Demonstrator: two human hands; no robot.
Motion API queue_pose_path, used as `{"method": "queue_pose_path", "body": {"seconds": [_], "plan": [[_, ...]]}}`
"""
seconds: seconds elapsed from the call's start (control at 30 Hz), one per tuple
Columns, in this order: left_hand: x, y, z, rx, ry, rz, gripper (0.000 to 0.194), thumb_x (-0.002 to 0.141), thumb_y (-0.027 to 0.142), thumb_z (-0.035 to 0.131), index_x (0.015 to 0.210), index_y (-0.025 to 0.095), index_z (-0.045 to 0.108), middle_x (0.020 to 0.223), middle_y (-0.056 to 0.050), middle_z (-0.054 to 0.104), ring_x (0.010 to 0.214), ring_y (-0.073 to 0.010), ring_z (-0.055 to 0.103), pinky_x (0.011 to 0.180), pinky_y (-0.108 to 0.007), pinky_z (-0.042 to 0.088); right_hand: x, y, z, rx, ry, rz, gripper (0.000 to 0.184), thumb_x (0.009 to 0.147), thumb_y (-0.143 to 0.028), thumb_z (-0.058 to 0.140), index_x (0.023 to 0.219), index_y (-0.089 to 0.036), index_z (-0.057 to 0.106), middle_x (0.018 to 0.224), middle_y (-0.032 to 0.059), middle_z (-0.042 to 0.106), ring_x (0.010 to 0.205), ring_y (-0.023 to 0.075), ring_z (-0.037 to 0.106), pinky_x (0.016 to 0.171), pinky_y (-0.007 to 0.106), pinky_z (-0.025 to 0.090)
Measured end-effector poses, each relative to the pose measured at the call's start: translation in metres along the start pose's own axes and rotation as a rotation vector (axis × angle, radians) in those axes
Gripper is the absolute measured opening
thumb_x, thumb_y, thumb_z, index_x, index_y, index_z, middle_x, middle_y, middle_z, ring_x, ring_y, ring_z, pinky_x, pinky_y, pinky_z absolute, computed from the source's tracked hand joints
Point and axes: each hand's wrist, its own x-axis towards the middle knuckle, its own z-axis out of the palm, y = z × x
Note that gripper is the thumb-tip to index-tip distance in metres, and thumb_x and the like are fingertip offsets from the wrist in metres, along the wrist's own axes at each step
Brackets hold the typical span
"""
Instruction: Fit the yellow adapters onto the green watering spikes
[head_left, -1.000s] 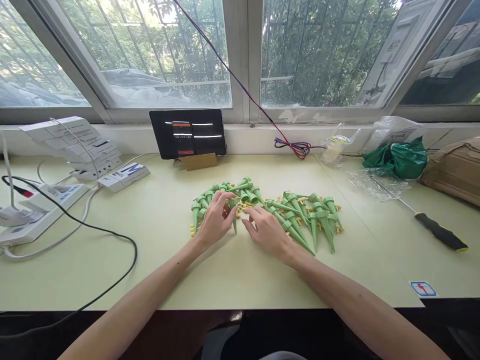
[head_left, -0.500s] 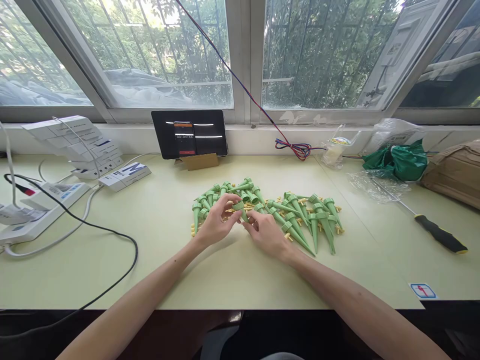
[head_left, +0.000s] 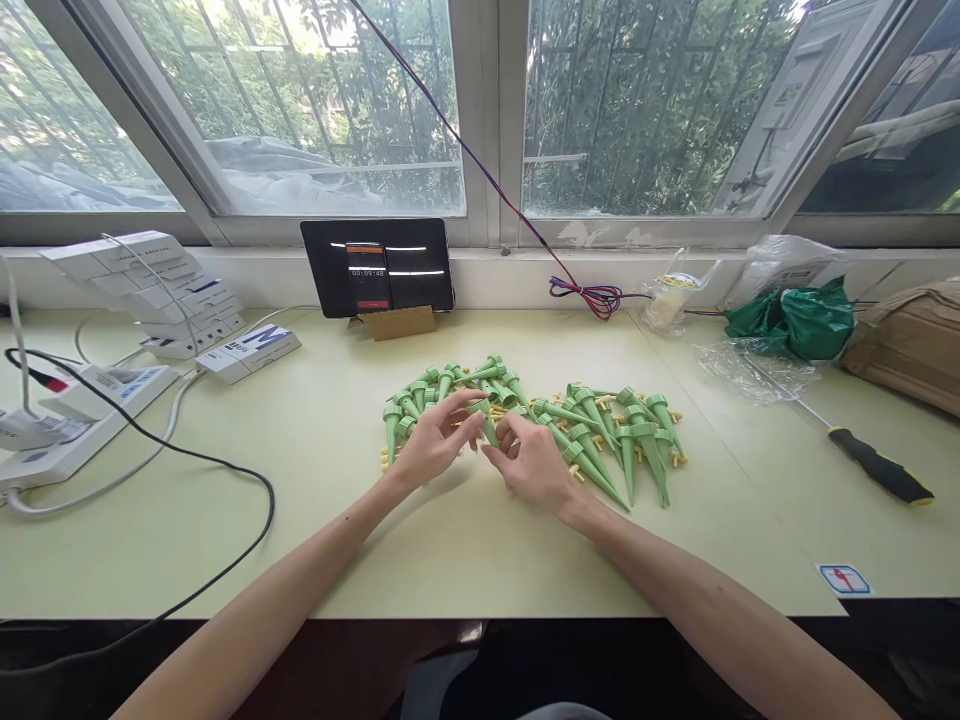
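My right hand (head_left: 538, 470) has come in to meet my left hand (head_left: 429, 443) at 1 green spike (head_left: 488, 428), so I judge its weight may now be shared or passing to the right. The spike tilts between the 2 hands, just above the counter (head_left: 420, 560), cap up. My right fingers are pinched narrow on its lower part; my left fingers curve at its cap, and I cannot tell whether they grip. More green spikes (head_left: 592, 458) and yellow pieces (head_left: 577, 475) lie around them.

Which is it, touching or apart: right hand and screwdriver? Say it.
Apart. The head view plainly shows green spikes and tabletop between the right hand and screwdriver.
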Motion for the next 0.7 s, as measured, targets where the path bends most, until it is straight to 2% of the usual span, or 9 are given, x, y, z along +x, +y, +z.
{"method": "queue_pose_path", "body": {"seconds": [0.1,0.37,0.5,0.63,0.7], "plan": [[0.000,0.002,0.000,-0.019,-0.008,-0.026,0.037,0.094,0.042,0.056,0.122,0.018,0.061,0.069,0.000,0.062,0.059,-0.0128,0.060,0.057,-0.024,0.051,0.000,-0.002,0.000,0.017,-0.021,0.012,0.019,0.087,-0.028,0.058,0.077,-0.022,0.045,0.064,-0.0042,0.049,0.049,0.0122,0.050,0.047,0.024,0.036],[0.000,0.004,-0.002,-0.060,-0.002,-0.080,0.036,0.093,0.044,0.058,0.118,0.018,0.063,0.064,0.002,0.057,0.055,-0.0112,0.053,0.054,-0.023,0.046,0.000,0.001,0.004,0.059,-0.071,-0.009,0.015,0.088,-0.027,0.062,0.081,-0.020,0.051,0.066,-0.0047,0.054,0.048,0.0101,0.050,0.051,0.024,0.038],[0.003,0.003,-0.007,-0.073,0.119,-0.072,0.034,0.092,0.044,0.060,0.112,0.017,0.064,0.061,0.002,0.055,0.051,-0.0106,0.050,0.050,-0.022,0.043,0.000,0.001,0.005,-0.008,-0.046,-0.040,0.010,0.090,-0.028,0.062,0.086,-0.019,0.058,0.075,-0.0010,0.064,0.055,0.0110,0.052,0.056,0.024,0.040],[0.005,0.000,-0.011,-0.100,0.264,-0.062,0.032,0.091,0.046,0.061,0.105,0.018,0.066,0.062,0.003,0.053,0.048,-0.0098,0.048,0.046,-0.022,0.041,0.001,0.006,0.004,-0.102,0.019,-0.090,0.021,0.099,-0.029,0.048,0.085,-0.018,0.060,0.076,0.0011,0.066,0.062,0.0132,0.055,0.061,0.025,0.041],[0.006,-0.002,-0.011,-0.084,0.317,-0.075,0.031,0.090,0.047,0.062,0.100,0.018,0.067,0.061,0.003,0.052,0.047,-0.0098,0.047,0.044,-0.022,0.040,0.002,0.010,0.004,-0.175,0.057,-0.115,0.020,0.099,-0.027,0.047,0.088,-0.018,0.061,0.080,0.0025,0.067,0.065,0.0142,0.056,0.064,0.026,0.042]]}}
